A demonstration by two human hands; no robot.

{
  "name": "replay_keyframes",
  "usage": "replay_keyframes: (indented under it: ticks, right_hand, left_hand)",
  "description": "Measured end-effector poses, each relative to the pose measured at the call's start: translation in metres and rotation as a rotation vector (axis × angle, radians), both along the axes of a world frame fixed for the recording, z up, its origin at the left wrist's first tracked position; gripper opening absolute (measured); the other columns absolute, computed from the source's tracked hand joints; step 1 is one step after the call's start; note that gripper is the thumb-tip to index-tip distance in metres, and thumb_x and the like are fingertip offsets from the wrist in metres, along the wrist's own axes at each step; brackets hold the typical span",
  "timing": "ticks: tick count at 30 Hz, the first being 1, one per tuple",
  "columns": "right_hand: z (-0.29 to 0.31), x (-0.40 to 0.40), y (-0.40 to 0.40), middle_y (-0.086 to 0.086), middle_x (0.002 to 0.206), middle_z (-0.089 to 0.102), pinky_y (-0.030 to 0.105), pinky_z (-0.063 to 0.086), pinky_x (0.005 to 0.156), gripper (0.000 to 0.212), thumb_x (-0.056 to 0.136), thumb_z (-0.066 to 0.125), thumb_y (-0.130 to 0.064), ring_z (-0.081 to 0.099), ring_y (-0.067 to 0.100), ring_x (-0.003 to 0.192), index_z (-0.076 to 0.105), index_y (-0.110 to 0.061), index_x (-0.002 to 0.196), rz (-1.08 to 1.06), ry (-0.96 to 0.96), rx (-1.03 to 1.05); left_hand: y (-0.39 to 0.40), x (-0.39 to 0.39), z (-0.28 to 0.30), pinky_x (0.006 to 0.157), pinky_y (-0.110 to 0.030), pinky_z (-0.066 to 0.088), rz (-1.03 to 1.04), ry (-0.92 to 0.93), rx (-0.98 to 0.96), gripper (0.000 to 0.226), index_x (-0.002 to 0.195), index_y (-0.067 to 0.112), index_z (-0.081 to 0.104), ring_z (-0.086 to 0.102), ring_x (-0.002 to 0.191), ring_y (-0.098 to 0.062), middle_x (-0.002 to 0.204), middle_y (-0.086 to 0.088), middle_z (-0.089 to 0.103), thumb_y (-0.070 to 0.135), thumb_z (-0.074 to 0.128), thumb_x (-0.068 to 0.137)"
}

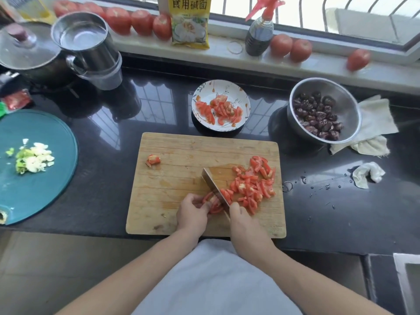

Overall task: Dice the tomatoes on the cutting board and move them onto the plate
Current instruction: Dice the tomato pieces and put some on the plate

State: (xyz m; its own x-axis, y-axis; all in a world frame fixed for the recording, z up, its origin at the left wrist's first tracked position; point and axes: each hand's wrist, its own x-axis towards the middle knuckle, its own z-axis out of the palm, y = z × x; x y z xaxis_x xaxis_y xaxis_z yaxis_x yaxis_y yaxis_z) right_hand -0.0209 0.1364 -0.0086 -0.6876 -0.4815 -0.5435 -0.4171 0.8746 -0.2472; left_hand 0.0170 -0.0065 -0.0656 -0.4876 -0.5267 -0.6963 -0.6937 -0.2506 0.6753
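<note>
**A:** Straight to the tomato slices (213,202) near the front edge of the wooden cutting board (177,178). The left hand (192,211) has its fingers curled over them, pinning them down.

**B:** And the knife (214,186) is right alongside, blade edge down on the board, touching those slices on their right. The right hand (242,218) is wrapped round the handle, which is mostly hidden under the hand.

**A:** Just right of the blade sits a pile of diced tomato (253,184), spread toward the board's right edge. One lone piece (153,159) lies well apart on the left side of the board.

**B:** Behind the board, the patterned plate (241,93) holds a batch of tomato pieces (219,109) on the dark countertop (113,123).

**A:** Further right, a steel bowl (347,105) of dark red dates (318,114), resting partly on a pale cloth (375,117). Another crumpled cloth (368,173) lies nearer, with water drops beside it.

**B:** Out left, a teal round board (45,192) carrying chopped green onion and garlic (33,158). Behind it, a steel cup (84,39) of water and a pot with a glass lid (25,48).

**A:** Along the windowsill, whole tomatoes (118,20) in a row, a yellow packet (189,23), and a dark bottle with a red spray top (260,35).
</note>
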Motion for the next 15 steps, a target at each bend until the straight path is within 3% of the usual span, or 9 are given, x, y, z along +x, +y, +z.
replay_keyframes:
  ticks: [3, 5, 7, 10, 15]
  right_hand:
    - [0.003, 0.013, 0.033, -0.001, 0.099, 0.039, 0.035, 0.034, 0.065, 0.025, 0.091, 0.037, -0.001, 0.041, 0.025, 0.079, 0.024, -0.022, 0.095, 0.0, -0.043, 0.084]
    - [0.002, 0.011, 0.025, 0.004, 0.107, 0.043, 0.033, 0.035, 0.068, 0.017, 0.096, 0.035, -0.005, 0.047, 0.027, 0.086, 0.031, -0.018, 0.105, -0.024, -0.062, 0.089]
    - [-0.001, 0.003, 0.001, 0.009, 0.118, 0.047, 0.035, 0.037, 0.07, 0.025, 0.096, 0.037, -0.003, 0.056, 0.034, 0.099, 0.036, -0.01, 0.12, -0.029, -0.062, 0.045]
    - [0.002, -0.008, -0.024, 0.004, 0.112, 0.048, 0.041, 0.041, 0.063, 0.042, 0.085, 0.049, 0.005, 0.058, 0.035, 0.09, 0.032, -0.015, 0.117, -0.017, 0.014, -0.058]
    - [0.006, -0.015, -0.01, 0.002, 0.104, 0.049, 0.043, 0.041, 0.07, 0.038, 0.085, 0.041, 0.007, 0.05, 0.033, 0.087, 0.03, -0.023, 0.106, -0.166, 0.001, -0.078]
  left_hand:
    - [-0.001, -0.001, 0.0, 0.082, -0.042, 0.064, 0.009, -0.014, 0.023, 0.011, 0.094, 0.023, 0.068, 0.073, 0.087, -0.017, 0.096, 0.002, 0.074, 0.021, 0.079, 0.093]
    - [-0.001, -0.001, 0.002, 0.066, -0.025, 0.061, -0.01, -0.027, -0.003, 0.009, 0.096, 0.022, 0.067, 0.071, 0.08, -0.012, 0.095, 0.003, 0.073, 0.021, 0.076, 0.095]
    - [0.0, -0.001, 0.007, 0.052, -0.015, 0.047, -0.026, -0.031, -0.02, 0.009, 0.099, 0.022, 0.067, 0.067, 0.076, -0.006, 0.093, 0.008, 0.072, 0.024, 0.075, 0.096]
    - [0.001, -0.001, 0.008, 0.061, -0.023, 0.048, -0.029, -0.016, -0.025, 0.012, 0.099, 0.02, 0.067, 0.067, 0.083, -0.009, 0.094, 0.007, 0.072, 0.026, 0.077, 0.094]
    - [0.001, -0.003, 0.005, 0.077, -0.037, 0.065, 0.024, 0.011, 0.022, 0.011, 0.095, 0.017, 0.067, 0.073, 0.084, -0.017, 0.096, -0.003, 0.073, 0.02, 0.078, 0.094]
